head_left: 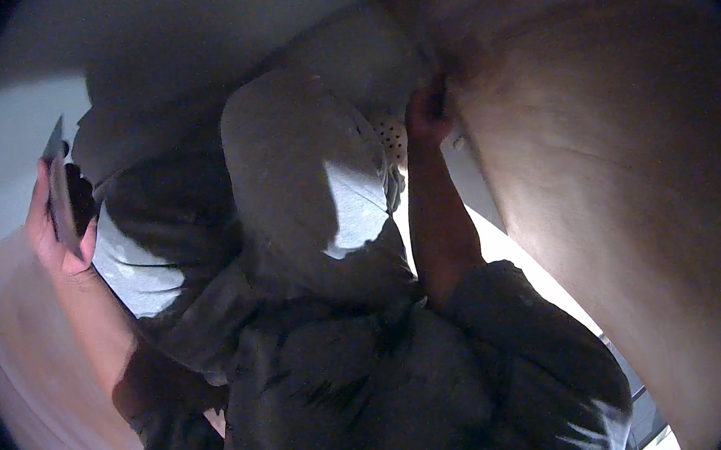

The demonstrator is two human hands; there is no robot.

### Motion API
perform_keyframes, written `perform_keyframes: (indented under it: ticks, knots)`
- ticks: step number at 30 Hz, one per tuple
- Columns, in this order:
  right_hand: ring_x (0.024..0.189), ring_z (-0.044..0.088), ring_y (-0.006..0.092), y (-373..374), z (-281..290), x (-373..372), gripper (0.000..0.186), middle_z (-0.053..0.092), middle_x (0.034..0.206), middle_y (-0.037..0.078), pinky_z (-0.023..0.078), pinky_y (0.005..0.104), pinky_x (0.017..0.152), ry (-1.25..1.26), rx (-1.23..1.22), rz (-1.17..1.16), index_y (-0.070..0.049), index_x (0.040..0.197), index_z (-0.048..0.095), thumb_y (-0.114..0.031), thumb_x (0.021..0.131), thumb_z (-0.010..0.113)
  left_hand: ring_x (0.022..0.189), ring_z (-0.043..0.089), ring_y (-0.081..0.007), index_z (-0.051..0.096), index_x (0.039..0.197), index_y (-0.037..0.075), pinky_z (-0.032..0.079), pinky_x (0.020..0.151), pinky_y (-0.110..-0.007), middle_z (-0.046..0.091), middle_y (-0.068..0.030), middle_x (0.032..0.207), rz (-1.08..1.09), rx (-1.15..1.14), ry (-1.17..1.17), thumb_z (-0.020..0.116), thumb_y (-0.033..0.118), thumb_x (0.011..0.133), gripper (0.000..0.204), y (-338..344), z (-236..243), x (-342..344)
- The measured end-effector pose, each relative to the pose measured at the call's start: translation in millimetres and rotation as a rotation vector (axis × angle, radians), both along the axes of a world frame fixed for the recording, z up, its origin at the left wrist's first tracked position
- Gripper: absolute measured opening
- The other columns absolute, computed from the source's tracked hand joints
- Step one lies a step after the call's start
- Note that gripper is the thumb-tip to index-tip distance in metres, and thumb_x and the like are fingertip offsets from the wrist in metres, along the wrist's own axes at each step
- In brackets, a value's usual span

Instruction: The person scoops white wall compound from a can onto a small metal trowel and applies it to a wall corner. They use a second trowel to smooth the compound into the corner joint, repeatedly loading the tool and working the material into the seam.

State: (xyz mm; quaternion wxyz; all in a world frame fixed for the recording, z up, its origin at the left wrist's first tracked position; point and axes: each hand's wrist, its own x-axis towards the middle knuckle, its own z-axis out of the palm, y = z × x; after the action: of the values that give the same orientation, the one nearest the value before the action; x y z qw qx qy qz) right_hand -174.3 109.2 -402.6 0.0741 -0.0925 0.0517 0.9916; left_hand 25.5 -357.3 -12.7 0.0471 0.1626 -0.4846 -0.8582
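My left hand, at the left, is closed round a flat trowel-like tool held on edge, with a grey blade and dark parts by my fingers. My right hand is closed and in shadow beside the brown wall surface; I cannot make out what, if anything, its fingers hold. My bent legs in grey trousers fill the middle, with my dark top below them. A pale perforated item, possibly footwear, shows just left of my right hand.
The brown, uneven surface rises along the whole right side. At the left are a pale surface and a pinkish, smeared area. A dark shadowed surface runs across the top. Bright light shows along the lower edge of the brown surface.
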Motion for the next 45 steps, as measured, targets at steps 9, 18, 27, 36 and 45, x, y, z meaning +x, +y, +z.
perform_keyframes:
  ticks: [9, 18, 27, 36, 45]
  knots:
    - [0.116, 0.058, 0.0283, 4, 78, 47, 0.051, 0.058, 0.129, 0.018, 0.045, 0.0377, 0.1, -0.126, 0.931, 0.536, 0.001, 0.135, 0.048, -0.012, 0.087, 0.058, 0.119, 0.057, -0.0242, 0.05, 0.133, -0.004, 0.042, 0.106, -0.04, 0.06, -0.0152, 0.129, 0.06, -1.468, 0.115, 0.071, 0.024, 0.086, 0.058, 168, -10, -31]
    - [0.125, 0.045, 0.0282, 25, 251, 135, 0.063, 0.038, 0.141, 0.019, 0.04, 0.0405, 0.103, 0.323, 2.083, -0.218, 0.0, 0.146, 0.022, -0.007, 0.093, 0.056, 0.093, 0.065, -0.0178, 0.063, 0.109, 0.009, 0.053, 0.078, -0.043, 0.068, -0.0034, 0.102, 0.297, 0.364, -0.137, 0.061, 0.027, 0.096, 0.022, 273, -58, -50]
    - [0.111, 0.054, 0.0416, 62, 271, 159, 0.061, 0.043, 0.128, 0.034, 0.046, 0.0449, 0.093, 0.788, 2.278, -0.435, 0.004, 0.141, 0.017, 0.001, 0.09, 0.051, 0.091, 0.065, -0.0163, 0.066, 0.104, 0.012, 0.051, 0.078, -0.039, 0.069, -0.0005, 0.1, 0.287, 0.524, -0.123, 0.063, 0.029, 0.094, 0.019, 265, -78, -54]
    - [0.104, 0.061, 0.0389, 14, 288, 119, 0.051, 0.056, 0.118, 0.031, 0.049, 0.046, 0.089, 0.835, 2.027, -0.529, 0.005, 0.132, 0.033, -0.002, 0.087, 0.056, 0.087, 0.064, -0.0173, 0.063, 0.107, 0.012, 0.052, 0.068, -0.039, 0.067, -0.0011, 0.096, 0.039, 0.507, -0.221, 0.063, 0.03, 0.095, 0.022, 274, -61, -53]
    - [0.1, 0.065, 0.0382, 11, 315, 96, 0.051, 0.061, 0.122, 0.023, 0.053, 0.0451, 0.083, 1.153, 2.118, -0.426, -0.01, 0.13, 0.053, -0.003, 0.081, 0.064, 0.075, 0.066, -0.0154, 0.062, 0.101, 0.007, 0.054, 0.06, -0.034, 0.065, -0.0043, 0.086, -0.084, 0.442, -0.106, 0.057, 0.035, 0.098, 0.029, 276, -50, -55]
